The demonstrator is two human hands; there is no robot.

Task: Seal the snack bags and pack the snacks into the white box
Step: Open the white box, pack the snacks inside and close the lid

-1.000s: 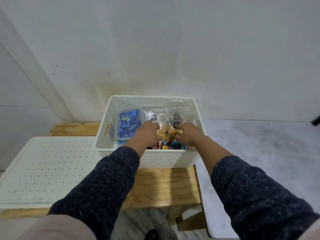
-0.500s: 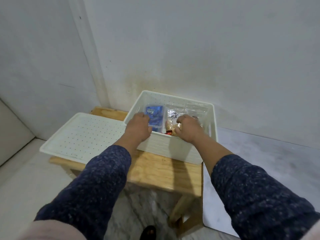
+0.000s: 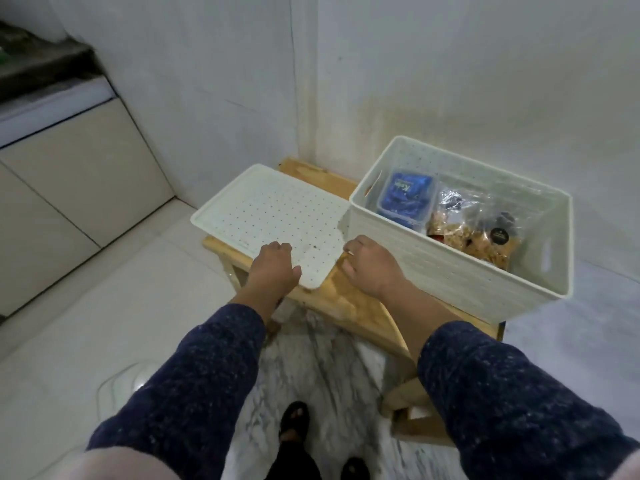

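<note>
My left hand grips the near edge of the flat perforated white plastic lid; my right hand rests half-open, empty, beside it on the wooden desk. At two o'clock, the white perforated plastic box holds clear snack bags and a blue "Kofi" packet.

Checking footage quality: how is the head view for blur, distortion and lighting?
Head view: soft motion blur, worst at the sleeves and floor; wide-angle bending shows in the wall corner; lighting dim and even, no glare; box and lid remain readable, bag labels don't.
</note>
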